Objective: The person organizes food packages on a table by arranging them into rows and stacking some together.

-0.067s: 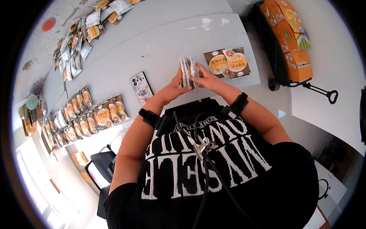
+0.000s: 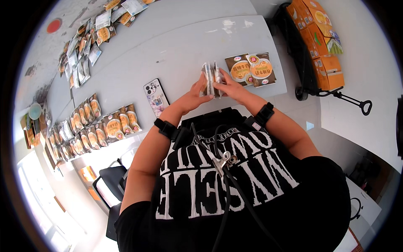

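Note:
A few drink-mix sachets (image 2: pixel 208 74) stand on edge side by side between my two hands, their pale silvery edges facing up. My left hand (image 2: pixel 194 97) presses against their left side with the fingers curled around it. Against the right side my right hand (image 2: pixel 229 87) is closed, thumb across the near part of the packets. A narrow gap shows between the sachets at the top. To the right lie two flat brown packages (image 2: pixel 261 69) with an orange bowl picture, one overlapping the other. A phone in a patterned case (image 2: pixel 155 97) rests left of my left hand.
Rows of standing sachets (image 2: pixel 113 127) line the table's near left edge. A loose heap of sachets (image 2: pixel 86 52) covers the far left. Beyond the grey table's (image 2: pixel 180 50) right edge stands a black folding wagon (image 2: pixel 296 54) carrying orange cartons (image 2: pixel 328 69).
Both hands and the sachets have shifted very slightly to the right. The sachets' tops have spread a little further apart.

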Demonstrator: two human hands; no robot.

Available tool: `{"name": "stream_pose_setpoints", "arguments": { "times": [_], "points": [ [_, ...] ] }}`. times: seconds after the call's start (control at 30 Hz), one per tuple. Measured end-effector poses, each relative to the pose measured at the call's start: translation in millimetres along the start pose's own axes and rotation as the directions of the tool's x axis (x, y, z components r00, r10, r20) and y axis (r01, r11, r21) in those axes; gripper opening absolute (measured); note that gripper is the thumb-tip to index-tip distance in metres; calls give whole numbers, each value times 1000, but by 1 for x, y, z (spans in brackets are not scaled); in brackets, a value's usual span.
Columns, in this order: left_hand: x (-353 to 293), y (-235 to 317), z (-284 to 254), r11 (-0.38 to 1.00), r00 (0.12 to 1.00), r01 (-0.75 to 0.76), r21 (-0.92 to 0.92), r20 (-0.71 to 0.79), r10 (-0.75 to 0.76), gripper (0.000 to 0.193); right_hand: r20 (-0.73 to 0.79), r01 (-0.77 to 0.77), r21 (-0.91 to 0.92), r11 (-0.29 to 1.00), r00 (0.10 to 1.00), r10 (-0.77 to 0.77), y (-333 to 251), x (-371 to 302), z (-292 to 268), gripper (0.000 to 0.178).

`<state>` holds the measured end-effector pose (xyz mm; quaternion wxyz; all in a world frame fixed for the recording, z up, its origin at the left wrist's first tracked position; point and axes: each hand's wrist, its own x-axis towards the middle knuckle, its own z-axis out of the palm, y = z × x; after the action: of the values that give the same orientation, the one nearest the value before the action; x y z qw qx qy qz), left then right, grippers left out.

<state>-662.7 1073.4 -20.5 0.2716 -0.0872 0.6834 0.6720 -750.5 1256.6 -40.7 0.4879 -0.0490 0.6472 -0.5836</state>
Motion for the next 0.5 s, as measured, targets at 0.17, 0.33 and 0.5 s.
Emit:
{"name": "stream_pose_setpoints", "arguments": {
  "times": [0.17, 0.33, 0.5],
  "points": [
    [17, -6, 5, 970, 977, 202, -136, -41, -209, 96, 72, 71, 48, 996, 995, -75, 6, 2, -12, 78],
    [20, -9, 5, 971, 991, 119, -210, -37, -129, 97, 131, 59, 187, 981, 988, -85, 9, 11, 1, 71],
    [-12, -6, -16, 999, 964, -25, -47, -267, 11, 94, 207, 86, 203, 975, 970, -128, -21, 25, 34, 61]
  ]
}}
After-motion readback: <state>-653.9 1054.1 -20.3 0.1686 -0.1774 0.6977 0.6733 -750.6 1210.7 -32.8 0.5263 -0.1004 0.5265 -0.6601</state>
